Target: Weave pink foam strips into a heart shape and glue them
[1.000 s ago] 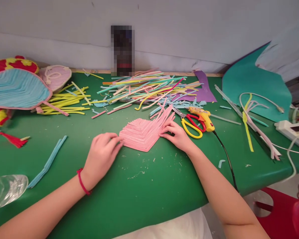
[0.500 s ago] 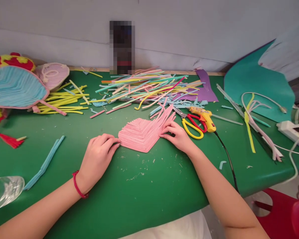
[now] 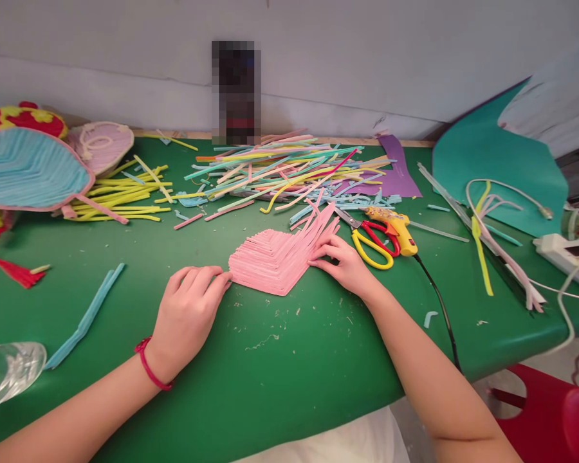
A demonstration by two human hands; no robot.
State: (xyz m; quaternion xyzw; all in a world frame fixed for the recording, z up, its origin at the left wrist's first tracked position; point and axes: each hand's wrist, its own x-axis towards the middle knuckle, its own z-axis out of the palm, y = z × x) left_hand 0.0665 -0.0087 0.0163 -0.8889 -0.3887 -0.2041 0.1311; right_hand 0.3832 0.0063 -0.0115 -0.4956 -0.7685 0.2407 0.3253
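Note:
A pink leaf-shaped piece of pipe cleaners [image 3: 270, 260], laid in a V pattern, lies flat on the green table [image 3: 289, 379]. Its loose strands fan out toward the upper right. At its left corner, my left hand [image 3: 193, 305] is closed, thumb and fingertips pinching the edge. My right hand [image 3: 340, 263] grips the right edge, below the loose strands, between thumb and fingers. Just right of that hand lie scissors [image 3: 374, 251] with red and yellow handles, beside a yellow hot glue gun [image 3: 400, 231].
Loose coloured pipe cleaners [image 3: 289, 170] are heaped at the back. A blue leaf-shaped fan [image 3: 29, 170] lies at left, above a bundle of blue pipe cleaners [image 3: 87, 318] and a clear bottle [image 3: 12, 373]. At right are a teal sheet [image 3: 502, 173] and a white power strip [image 3: 567, 254].
My left hand has turned slightly at the wrist, its knuckles shifting a little, with its fingertips still at the left corner. My right hand and the pink piece stay in place.

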